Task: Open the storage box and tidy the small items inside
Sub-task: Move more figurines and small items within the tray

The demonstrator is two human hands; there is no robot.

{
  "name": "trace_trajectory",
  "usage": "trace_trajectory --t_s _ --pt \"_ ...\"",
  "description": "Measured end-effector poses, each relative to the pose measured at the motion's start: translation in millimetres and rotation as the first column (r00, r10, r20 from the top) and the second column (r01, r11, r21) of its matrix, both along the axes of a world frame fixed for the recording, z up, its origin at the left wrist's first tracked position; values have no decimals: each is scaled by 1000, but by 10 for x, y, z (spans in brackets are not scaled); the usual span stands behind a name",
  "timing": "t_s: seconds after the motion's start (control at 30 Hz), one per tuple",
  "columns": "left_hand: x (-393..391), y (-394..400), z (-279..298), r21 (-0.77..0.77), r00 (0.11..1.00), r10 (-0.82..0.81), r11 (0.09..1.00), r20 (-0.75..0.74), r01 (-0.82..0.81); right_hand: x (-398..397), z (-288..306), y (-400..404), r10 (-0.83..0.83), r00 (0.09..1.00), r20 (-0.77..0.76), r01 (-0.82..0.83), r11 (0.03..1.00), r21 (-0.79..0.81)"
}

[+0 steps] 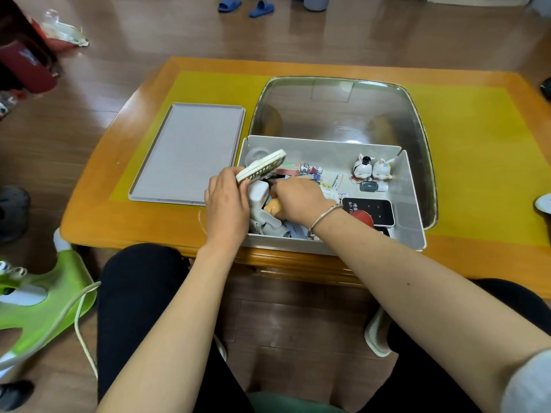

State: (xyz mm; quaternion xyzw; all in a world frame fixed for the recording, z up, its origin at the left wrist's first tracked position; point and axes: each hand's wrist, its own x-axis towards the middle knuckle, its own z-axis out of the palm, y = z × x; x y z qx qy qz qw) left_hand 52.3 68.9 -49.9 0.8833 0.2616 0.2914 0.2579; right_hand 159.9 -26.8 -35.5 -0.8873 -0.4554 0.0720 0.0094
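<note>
In the middle of the frame the storage box (411, 201) stands open on the wooden table (98, 216), near its lower edge. The grey lid (187, 153) lies flat on the table just to the left of the box. The left hand (228, 204) is at the left wall of the box and grips a white remote control (261, 167), which is tilted up to the right above the box. The right hand (298, 201) reaches down among the small items in the left part of the box; its fingers are curled, but I cannot tell if they hold something. Two small rabbit figures (372, 169) stand in the upper right corner of the box, and a black device (369, 210) lies lower right. A clear tray (417, 120) lies behind the box.
</note>
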Motion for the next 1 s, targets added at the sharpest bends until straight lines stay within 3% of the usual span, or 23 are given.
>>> trace_trajectory --t_s 0.5,0.7,1.0 --pt "-26 -12 8 14 996 -17 1000 85 16 180 74 -258 93 958 -271 -48 984 171" --pt "-20 -18 3 27 997 -10 1000 82 8 150 50 -263 107 981 -162 -104 994 28" --pt "-20 -22 14 46 995 -34 999 98 30 -34 -167 -34 -146 984 -100 159 979 127"
